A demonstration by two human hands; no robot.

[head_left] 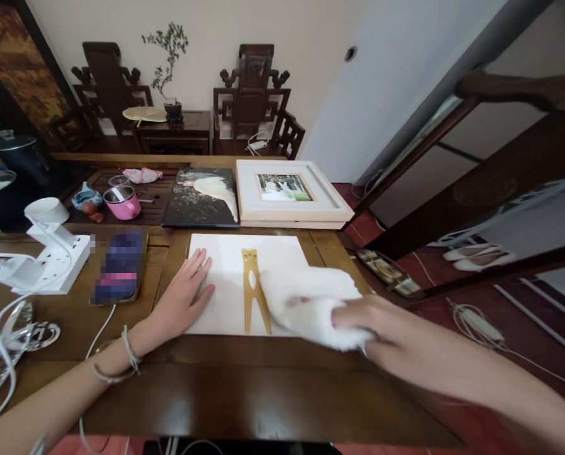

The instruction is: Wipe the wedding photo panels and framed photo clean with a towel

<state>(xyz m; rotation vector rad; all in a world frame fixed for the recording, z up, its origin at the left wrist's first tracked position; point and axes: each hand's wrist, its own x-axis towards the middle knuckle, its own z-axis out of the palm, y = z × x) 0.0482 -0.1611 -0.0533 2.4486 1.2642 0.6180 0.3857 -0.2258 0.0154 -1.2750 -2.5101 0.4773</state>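
A white board [220, 284] lies flat near the front of the wooden table, with a long yellow figure [249, 287] on it that looks like a cat with two legs. My left hand [190, 294] rests with fingers spread on the board's left edge. In my right hand [372, 325] is a bunched white cloth [311, 297], somewhat blurred. The cloth covers the board's right part and reaches the yellow figure's right side. Some of my right fingers are hidden in its folds.
Left of the board lie a phone [120, 265], a white power strip [59, 259] and loose cables. Behind it are a pink mug [122, 203], a dark photo panel [204, 212] and a framed photo [327, 205]. The wooden table's [263, 385] front edge is close to me.
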